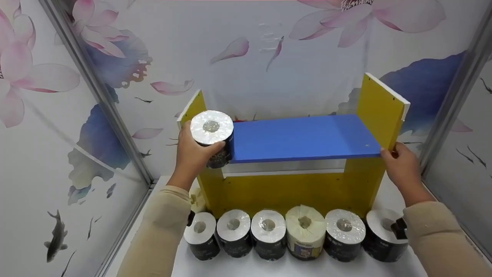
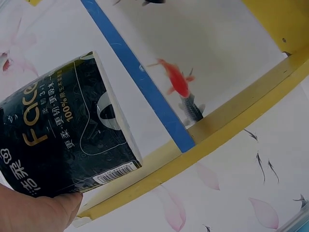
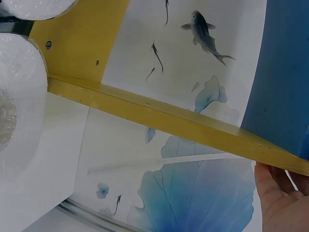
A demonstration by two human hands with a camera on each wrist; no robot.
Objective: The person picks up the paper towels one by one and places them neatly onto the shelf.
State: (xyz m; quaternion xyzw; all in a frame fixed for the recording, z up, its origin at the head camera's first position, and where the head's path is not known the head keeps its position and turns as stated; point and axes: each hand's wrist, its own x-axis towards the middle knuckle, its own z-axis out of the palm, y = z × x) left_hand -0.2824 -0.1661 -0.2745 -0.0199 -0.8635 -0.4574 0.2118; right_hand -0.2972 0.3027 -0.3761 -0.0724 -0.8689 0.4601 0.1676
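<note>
My left hand (image 1: 190, 154) grips a toilet paper roll (image 1: 221, 157) in black wrapping with a white top, thumb across its front. It is held at the left end of the blue shelf board (image 1: 300, 138), overlapping that end in the head view. In the left wrist view the roll (image 2: 53, 130) lies sideways, gold lettering facing the camera. My right hand (image 1: 403, 167) grips the front edge of the yellow right side panel (image 1: 384, 119), beside the board's right end. The right wrist view has the hand's fingers (image 3: 270, 186) against this yellow panel (image 3: 159, 116).
Several toilet paper rolls (image 1: 268, 240) stand in a row along the white table (image 1: 230, 267) before the shelf, one of them a cream-wrapped roll (image 1: 306, 242). Another cream-coloured item (image 1: 197, 200) is partly hidden behind my left sleeve. Flower-printed walls (image 1: 246, 77) enclose the table.
</note>
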